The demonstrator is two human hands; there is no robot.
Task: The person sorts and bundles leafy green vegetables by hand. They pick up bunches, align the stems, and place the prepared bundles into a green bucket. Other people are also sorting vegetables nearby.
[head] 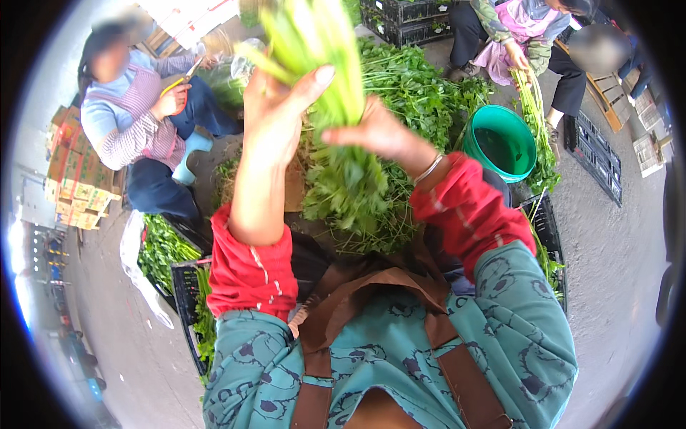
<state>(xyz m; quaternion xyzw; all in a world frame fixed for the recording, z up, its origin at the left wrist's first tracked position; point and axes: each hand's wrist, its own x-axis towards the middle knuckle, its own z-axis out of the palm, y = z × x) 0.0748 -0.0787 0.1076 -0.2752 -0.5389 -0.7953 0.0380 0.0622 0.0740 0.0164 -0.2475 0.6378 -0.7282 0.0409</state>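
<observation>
Both my hands grip one bunch of celery point(343, 96), its pale green stalks up and its leafy tops hanging down. My left hand point(284, 102) is around the stalks higher up, thumb laid across them. Lower down, my right hand point(383, 131), with a bangle at the wrist, closes around the bunch from the right side. The stalk ends are blurred and reach the top edge of the view. Behind and below the bunch lies a large heap of leafy celery point(407, 91) on the ground.
A green bucket point(499, 142) with dark liquid stands right of the heap. Black crates of greens point(187, 316) flank me. At left a seated person holds scissors point(179, 88); at upper right another person holds celery point(530, 107). A flat black crate point(594, 155) lies on the floor.
</observation>
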